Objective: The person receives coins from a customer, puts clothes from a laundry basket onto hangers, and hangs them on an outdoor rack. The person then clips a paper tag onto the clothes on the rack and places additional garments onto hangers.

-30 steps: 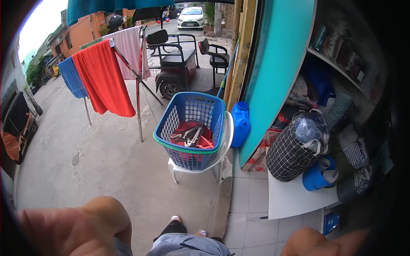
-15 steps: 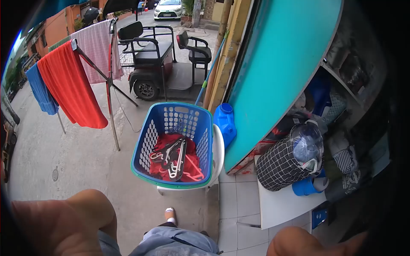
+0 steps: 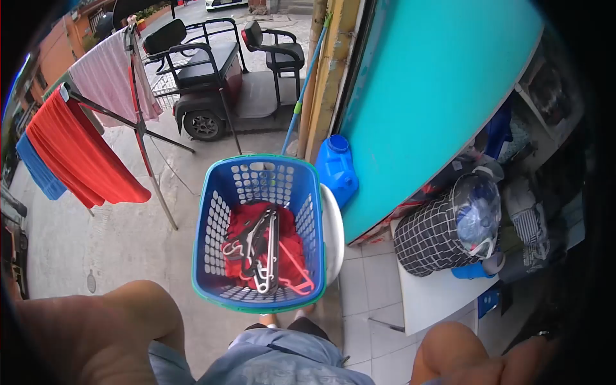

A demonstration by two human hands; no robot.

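Observation:
A blue laundry basket [image 3: 208,292] with a green outer rim stands right in front of me. Inside it lie red cloth [image 3: 247,212] and several hangers, among them a white hanger [image 3: 272,256] and a pink hanger [image 3: 298,282]. At the lower left, my left arm [image 3: 122,321] is bent, its forearm rising close to the camera. My right arm [image 3: 452,353] is bent likewise at the lower right. Both hands lie past the dark frame edges, so their fingers and anything in them are hidden. Neither arm touches the basket.
A drying rack [image 3: 138,128] with a red towel [image 3: 83,147] stands left. Behind is a three-wheeled vehicle [image 3: 205,77]. A white stool or chair [image 3: 332,237] shows beside the basket, near a blue jug [image 3: 337,170]. Right, a checkered bag [image 3: 427,244] rests on a white table [image 3: 430,301].
The view has tilted down and moved closer to the basket. My feet now show just below its near rim. Both bent arms remain raised beside the camera.

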